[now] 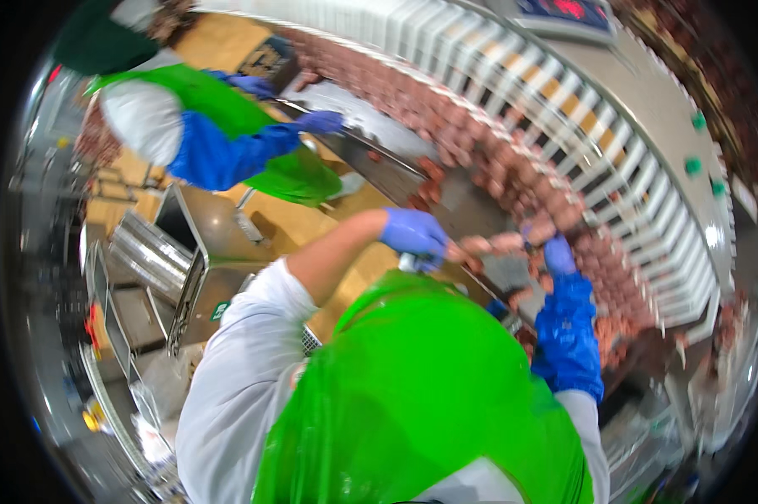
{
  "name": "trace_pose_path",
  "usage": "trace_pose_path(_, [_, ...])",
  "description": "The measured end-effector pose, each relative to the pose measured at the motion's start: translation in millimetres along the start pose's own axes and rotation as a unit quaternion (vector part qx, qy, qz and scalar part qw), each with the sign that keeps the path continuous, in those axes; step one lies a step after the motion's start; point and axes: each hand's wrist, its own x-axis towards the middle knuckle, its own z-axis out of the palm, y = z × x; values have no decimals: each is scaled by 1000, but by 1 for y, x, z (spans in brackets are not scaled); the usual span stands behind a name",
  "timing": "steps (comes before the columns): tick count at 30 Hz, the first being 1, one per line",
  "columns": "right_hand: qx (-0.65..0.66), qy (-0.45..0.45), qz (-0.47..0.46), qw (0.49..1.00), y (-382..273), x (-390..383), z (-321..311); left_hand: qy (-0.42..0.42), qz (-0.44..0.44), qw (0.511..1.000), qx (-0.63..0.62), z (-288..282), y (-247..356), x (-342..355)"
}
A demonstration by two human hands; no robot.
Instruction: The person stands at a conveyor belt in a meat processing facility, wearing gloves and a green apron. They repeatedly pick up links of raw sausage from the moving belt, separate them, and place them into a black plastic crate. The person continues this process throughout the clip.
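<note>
A short string of pink sausage links (506, 243) stretches between my two purple-gloved hands. My left hand (417, 236) is closed around its near end, just above the front edge of the metal table. At the other end, beside the row of hanging sausages (488, 168), my right hand (558, 254) closes on the links; its fingers are partly hidden and smeared by motion. A blue sleeve covers my right forearm, while my left forearm is bare. Some reddish sausage pieces (429, 181) lie on the metal table (464, 202).
White rails of a long curved rack (597, 139) run behind the hanging sausages. On my left a co-worker in a green apron (219, 105) reaches toward the same table. Steel bins (219, 223) stand on the left, and a device with a red display (563, 12) sits at the far side.
</note>
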Motion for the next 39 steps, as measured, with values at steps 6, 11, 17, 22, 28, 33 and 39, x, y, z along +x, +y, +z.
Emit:
trace_pose_path(6, [192,-204,127,951,-90,-31,-5,90,-19,987,129,5,12,25])
trace_pose_path(11, [22,-178,78,981,-136,-40,1,239,209,928,197,24,59,113])
trace_pose_path(17, [156,-243,112,951,-80,-74,-7,70,36,948,308,19,81,106])
trace_pose_path(22, [504,-139,36,852,-91,-62,54,107,81,947,293,49,54,102])
trace_pose_path(28, [436,-69,25,897,-54,-52,48,106,49,945,307,40,44,107])
trace_pose_path(33, [328,-6,87,941,-33,-39,55,148,104,943,281,51,33,117])
trace_pose_path(39, [-13,234,50,971,-29,-51,37,284,212,899,256,19,4,114])
